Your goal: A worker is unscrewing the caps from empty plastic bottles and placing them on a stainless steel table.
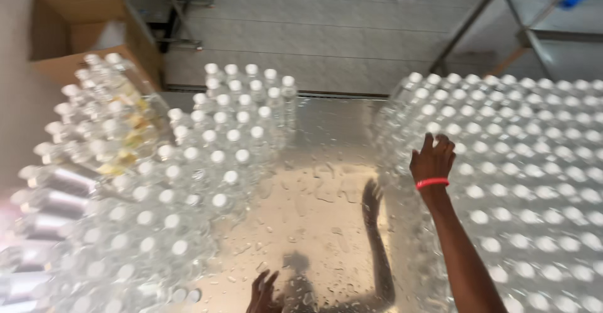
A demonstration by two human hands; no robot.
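Your right hand [433, 156] is stretched well forward on a straight arm, fingers loosely curled and spread, a pink band at the wrist. Your left hand [262, 293] sits low at the frame's bottom edge, fingers splayed open.

place: small bottling or packing workshop | evidence: wet steel table [314, 225] crowded along its left and right edges with hundreds of clear white-capped bottles [527, 162] | bottles in stacked rows at left edge [56, 187] | open cardboard box [75, 30] beyond far-left corner | tiled floor [326, 30] | metal rack [540, 11] beyond far-right corner
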